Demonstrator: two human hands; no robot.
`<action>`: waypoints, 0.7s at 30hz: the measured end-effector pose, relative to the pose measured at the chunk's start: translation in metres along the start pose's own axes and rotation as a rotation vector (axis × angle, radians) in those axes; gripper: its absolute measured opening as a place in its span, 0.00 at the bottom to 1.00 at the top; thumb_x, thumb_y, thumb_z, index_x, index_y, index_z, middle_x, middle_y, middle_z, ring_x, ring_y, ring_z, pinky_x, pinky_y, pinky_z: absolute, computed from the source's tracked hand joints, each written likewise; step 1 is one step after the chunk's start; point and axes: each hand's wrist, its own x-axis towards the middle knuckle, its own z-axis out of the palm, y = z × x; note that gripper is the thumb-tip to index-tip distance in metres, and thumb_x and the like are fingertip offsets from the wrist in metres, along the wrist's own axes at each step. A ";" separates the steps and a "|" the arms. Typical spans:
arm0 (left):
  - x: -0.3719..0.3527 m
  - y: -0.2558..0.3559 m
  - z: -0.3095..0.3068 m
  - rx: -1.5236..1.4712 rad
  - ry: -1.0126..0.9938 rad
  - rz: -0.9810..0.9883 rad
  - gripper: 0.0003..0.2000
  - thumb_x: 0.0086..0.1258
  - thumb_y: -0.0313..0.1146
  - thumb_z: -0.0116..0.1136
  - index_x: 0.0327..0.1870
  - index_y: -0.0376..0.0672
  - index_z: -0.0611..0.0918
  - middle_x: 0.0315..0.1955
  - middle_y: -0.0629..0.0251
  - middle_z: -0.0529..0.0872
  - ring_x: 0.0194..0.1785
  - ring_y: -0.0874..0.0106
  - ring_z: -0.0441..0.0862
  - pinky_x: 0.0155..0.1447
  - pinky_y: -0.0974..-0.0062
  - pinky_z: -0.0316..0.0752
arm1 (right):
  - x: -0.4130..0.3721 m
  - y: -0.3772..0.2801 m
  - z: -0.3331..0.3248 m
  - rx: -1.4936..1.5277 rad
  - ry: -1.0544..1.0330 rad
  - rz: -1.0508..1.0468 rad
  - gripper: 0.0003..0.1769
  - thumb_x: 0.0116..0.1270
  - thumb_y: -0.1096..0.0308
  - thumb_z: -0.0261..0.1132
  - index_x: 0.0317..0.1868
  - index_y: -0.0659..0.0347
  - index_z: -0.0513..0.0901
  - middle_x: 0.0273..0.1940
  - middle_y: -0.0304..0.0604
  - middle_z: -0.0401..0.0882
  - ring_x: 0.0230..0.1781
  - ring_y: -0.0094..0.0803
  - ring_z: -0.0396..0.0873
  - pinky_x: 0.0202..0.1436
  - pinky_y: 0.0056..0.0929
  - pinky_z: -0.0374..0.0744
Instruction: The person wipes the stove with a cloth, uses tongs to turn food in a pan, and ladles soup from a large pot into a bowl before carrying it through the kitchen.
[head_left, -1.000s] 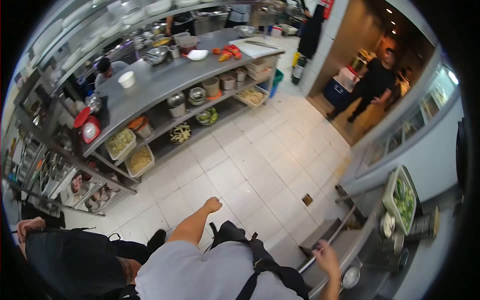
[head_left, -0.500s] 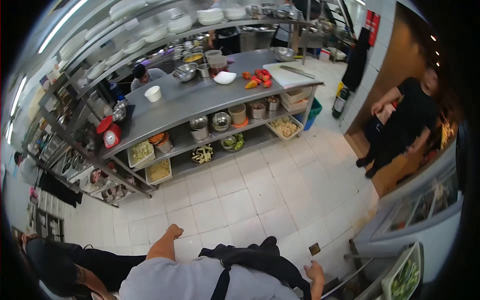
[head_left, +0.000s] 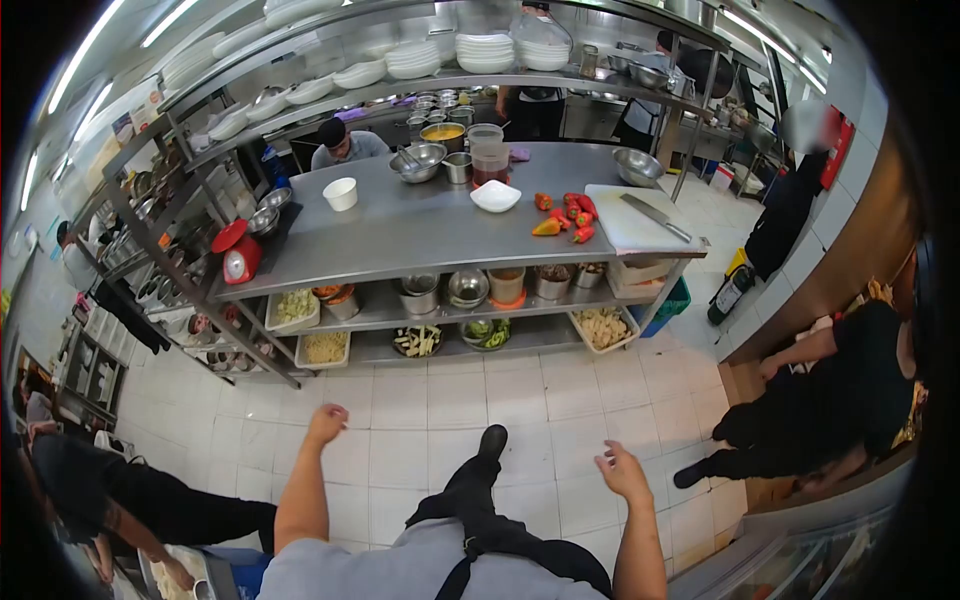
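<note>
My left hand [head_left: 328, 424] hangs in front of me over the tiled floor, empty, its fingers loosely apart. On the other side my right hand [head_left: 624, 470] is also empty, fingers spread and slightly curled. Neither touches anything. Ahead of both stands a steel worktable [head_left: 400, 240]. On its right part lie red and orange peppers [head_left: 575, 215] beside a white cutting board [head_left: 630, 222], with a knife [head_left: 656, 216] resting across it. A white square bowl [head_left: 495, 197], a white tub [head_left: 341, 194] and a red scale [head_left: 237, 255] also sit on top.
Under the worktop, a shelf holds metal pots [head_left: 420, 292] and trays of cut vegetables [head_left: 604, 328]. One person [head_left: 830, 380] in black stands close on the right, another [head_left: 130, 490] bends at lower left. A fire extinguisher [head_left: 732, 293] stands by the right wall.
My view has swung right and I am nearer the worktable. Both hands have come up and forward, and one leg is stepping out. The person on the right now appears closer.
</note>
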 end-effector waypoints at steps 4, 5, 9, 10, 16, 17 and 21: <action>0.098 0.119 -0.029 0.083 0.253 0.379 0.10 0.66 0.29 0.59 0.45 0.36 0.82 0.31 0.61 0.86 0.33 0.78 0.82 0.38 0.78 0.77 | 0.060 0.025 0.022 -0.184 -0.237 -0.052 0.32 0.63 0.52 0.66 0.62 0.63 0.74 0.50 0.60 0.81 0.51 0.53 0.81 0.56 0.43 0.77; 0.112 0.175 -0.033 0.086 0.258 0.405 0.14 0.65 0.28 0.60 0.51 0.37 0.79 0.33 0.62 0.85 0.35 0.78 0.81 0.41 0.78 0.77 | 0.073 0.028 0.021 -0.184 -0.343 0.000 0.33 0.62 0.51 0.67 0.62 0.63 0.74 0.51 0.60 0.82 0.52 0.52 0.81 0.57 0.43 0.77; 0.202 0.384 -0.046 -0.052 0.324 0.737 0.35 0.62 0.28 0.66 0.71 0.46 0.64 0.45 0.57 0.82 0.51 0.68 0.80 0.55 0.70 0.75 | 0.123 0.048 0.008 -0.206 -0.359 0.188 0.35 0.61 0.50 0.67 0.63 0.62 0.74 0.51 0.59 0.82 0.53 0.53 0.80 0.58 0.42 0.77; 0.220 0.441 -0.051 0.104 0.424 0.863 0.35 0.62 0.29 0.68 0.71 0.45 0.65 0.47 0.55 0.82 0.53 0.67 0.80 0.57 0.69 0.74 | 0.135 0.052 0.004 -0.219 -0.345 0.218 0.35 0.60 0.49 0.68 0.63 0.62 0.74 0.51 0.59 0.82 0.53 0.53 0.80 0.59 0.42 0.77; 0.386 0.683 -0.065 0.711 0.869 1.170 0.28 0.67 0.49 0.61 0.64 0.45 0.73 0.57 0.50 0.80 0.61 0.56 0.77 0.63 0.54 0.67 | 0.222 -0.007 -0.036 -0.098 -0.073 0.219 0.30 0.63 0.57 0.67 0.61 0.64 0.73 0.49 0.60 0.82 0.45 0.51 0.84 0.51 0.41 0.80; 0.408 0.705 -0.063 0.820 0.840 0.986 0.27 0.68 0.49 0.60 0.64 0.45 0.74 0.58 0.52 0.80 0.62 0.55 0.76 0.65 0.52 0.65 | 0.234 -0.009 -0.040 -0.085 -0.061 0.227 0.30 0.63 0.57 0.67 0.61 0.64 0.73 0.49 0.60 0.82 0.45 0.51 0.84 0.51 0.41 0.80; 0.450 0.748 -0.064 1.052 0.670 0.660 0.20 0.68 0.47 0.59 0.54 0.43 0.79 0.51 0.56 0.84 0.58 0.56 0.79 0.64 0.44 0.61 | 0.270 0.002 -0.047 -0.007 0.010 0.229 0.30 0.63 0.58 0.68 0.61 0.65 0.73 0.47 0.60 0.83 0.43 0.50 0.85 0.49 0.41 0.81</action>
